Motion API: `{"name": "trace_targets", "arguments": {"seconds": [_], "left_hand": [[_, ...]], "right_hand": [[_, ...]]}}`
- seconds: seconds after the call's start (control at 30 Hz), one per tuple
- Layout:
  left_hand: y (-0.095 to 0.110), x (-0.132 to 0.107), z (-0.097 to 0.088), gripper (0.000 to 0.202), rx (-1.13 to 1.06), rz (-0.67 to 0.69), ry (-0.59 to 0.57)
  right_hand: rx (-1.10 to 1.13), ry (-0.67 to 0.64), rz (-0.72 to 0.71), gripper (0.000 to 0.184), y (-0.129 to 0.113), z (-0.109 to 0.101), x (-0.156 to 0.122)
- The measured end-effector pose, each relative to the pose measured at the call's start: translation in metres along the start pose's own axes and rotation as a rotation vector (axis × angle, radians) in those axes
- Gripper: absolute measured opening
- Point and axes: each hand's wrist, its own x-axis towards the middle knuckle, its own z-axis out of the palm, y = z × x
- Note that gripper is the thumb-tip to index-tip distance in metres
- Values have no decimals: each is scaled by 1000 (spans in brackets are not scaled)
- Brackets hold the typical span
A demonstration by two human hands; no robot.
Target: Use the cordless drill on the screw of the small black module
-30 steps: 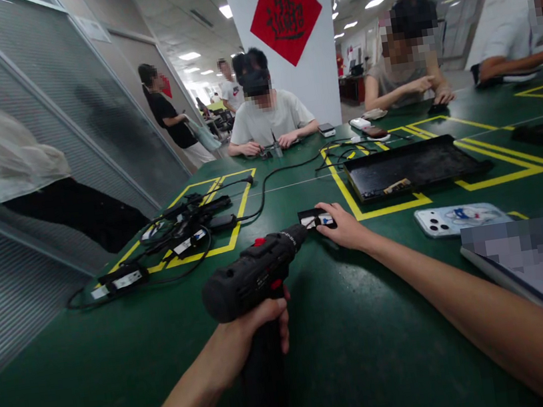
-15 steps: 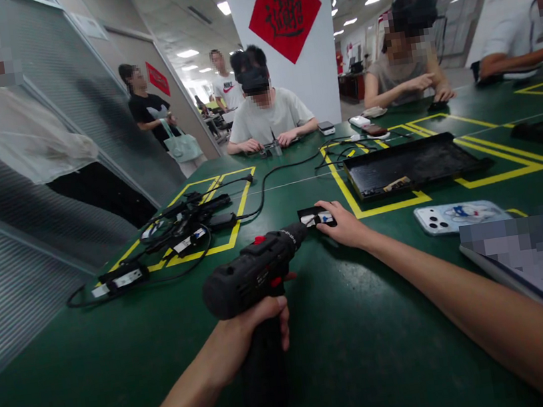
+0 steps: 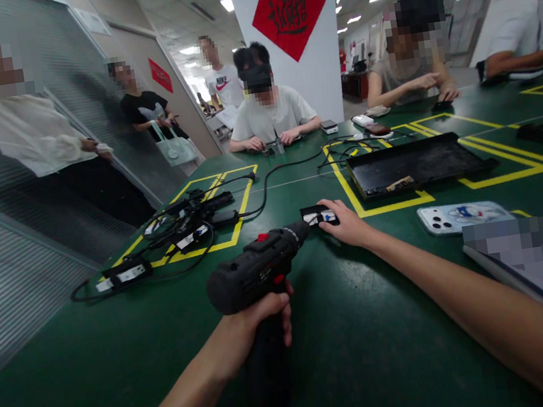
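Note:
My left hand is wrapped round the handle of a black cordless drill with red buttons. The drill points away from me, and its bit reaches the left part of a small black box with a white label. Whether the tip touches the box or only hovers at it, I cannot tell. On the table, my right hand grips that box from its right side, fingers over the far edge and thumb at the near one.
Black adapters with tangled cables lie at the left inside yellow tape lines. A black tray stands at the right, with a phone and a blurred flat item nearer me. People sit across the green table; others stand at the left.
The whole view has shifted slightly. Both hands, the drill and the box keep the same pose relative to each other. In the background, standing people have moved a little.

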Motion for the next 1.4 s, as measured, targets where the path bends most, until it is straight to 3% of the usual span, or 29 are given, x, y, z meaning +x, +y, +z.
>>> {"name": "trace_targets", "arguments": {"seconds": [0.33, 0.57, 0.7, 1.07, 1.4], "left_hand": [[3, -1, 4, 20, 9, 4, 31], [8, -2, 2, 47, 8, -24, 1], [11, -3, 3, 52, 21, -23, 1], [7, -1, 4, 54, -17, -7, 20], [12, -3, 4, 33, -13, -28, -2]], "right_hand": [[-5, -3, 11, 50, -1, -1, 0], [2, -6, 22, 50, -2, -1, 0], [7, -1, 16, 50, -2, -1, 0], [5, 6, 7, 51, 2, 1, 0], [8, 7, 17, 50, 0, 0, -1]]}}
